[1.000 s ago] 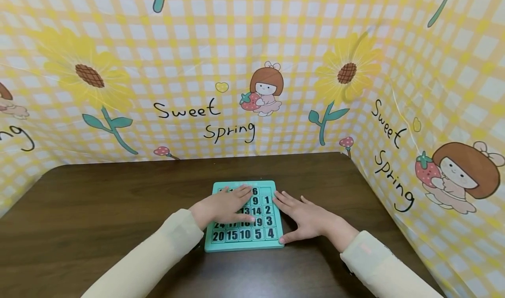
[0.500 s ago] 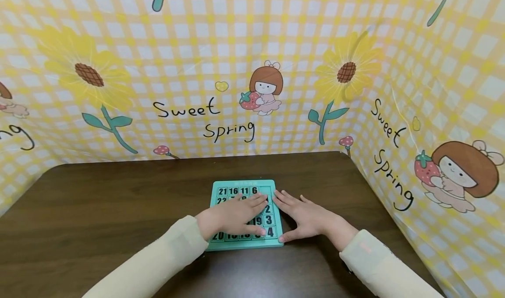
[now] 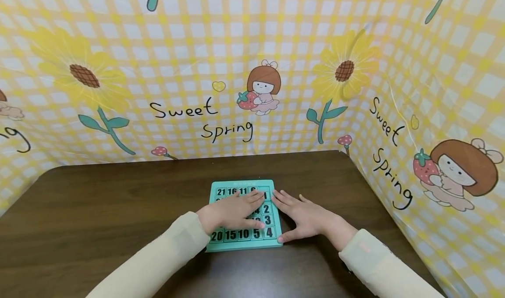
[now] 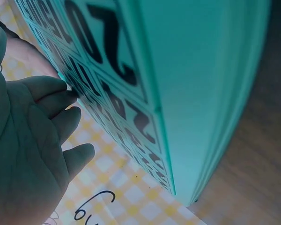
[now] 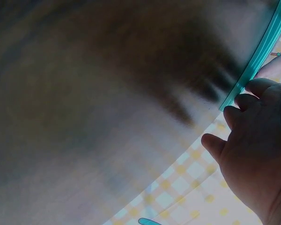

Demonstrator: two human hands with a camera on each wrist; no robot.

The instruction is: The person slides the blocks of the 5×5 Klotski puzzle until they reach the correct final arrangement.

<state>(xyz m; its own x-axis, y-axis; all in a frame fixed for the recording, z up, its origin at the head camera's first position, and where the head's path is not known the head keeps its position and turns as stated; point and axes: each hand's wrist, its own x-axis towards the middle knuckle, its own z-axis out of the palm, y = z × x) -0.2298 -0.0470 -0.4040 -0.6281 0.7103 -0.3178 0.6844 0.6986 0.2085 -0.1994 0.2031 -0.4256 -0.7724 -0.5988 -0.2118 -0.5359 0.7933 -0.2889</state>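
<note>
A teal number slide puzzle (image 3: 246,246) lies on the dark wooden table, its tiles printed with black numbers. Spread over it is my left hand (image 3: 232,213), fingers extended and fingertips at the tile marked 1 (image 3: 265,196) near the top right corner. The hand hides several tiles in the middle. My right hand (image 3: 309,220) lies beside the puzzle, with fingertips and thumb against its right edge. In the left wrist view the left hand (image 4: 33,126) reaches over the tiles (image 4: 114,42). The right wrist view has the right hand's fingertips along the teal edge (image 5: 255,68).
The brown tabletop (image 3: 118,193) extends around the puzzle. Behind it and on the right hangs a yellow checked cloth (image 3: 189,70) with sunflowers, cartoon figures and the words "Sweet Spring".
My left hand has moved right across the puzzle, from the middle columns to the right-hand one. The tile marked 1 has slid up toward the top right corner. My right hand stays put.
</note>
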